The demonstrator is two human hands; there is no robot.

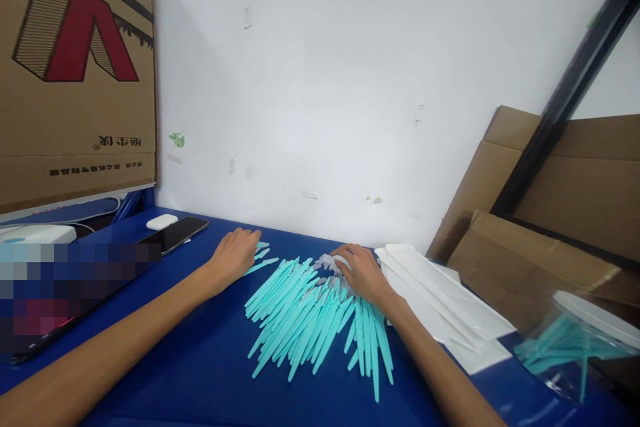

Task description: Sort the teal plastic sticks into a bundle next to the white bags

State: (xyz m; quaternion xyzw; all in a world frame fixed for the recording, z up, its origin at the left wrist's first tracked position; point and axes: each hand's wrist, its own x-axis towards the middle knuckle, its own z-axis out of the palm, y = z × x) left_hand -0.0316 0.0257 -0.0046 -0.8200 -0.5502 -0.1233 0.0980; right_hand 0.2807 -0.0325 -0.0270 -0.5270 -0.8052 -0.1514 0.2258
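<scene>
- While the left hand (240, 250) curls partly closed over a few outlying turquoise sticks, the right hand (361, 272) arches, fingers bent, at the fan's grey ends (327, 261); whether either of the 2 hands grips anything cannot be told.
- Fanned sticks (300, 313): on the blue table (200, 360), between the forearms, turquoise ends toward the wearer.
- White sheets (440, 293): just beside the right hand.
- Clear tub (565, 353): far right, tilted in view, more turquoise sticks inside.
- Phone (180, 233): left of the left hand.
</scene>
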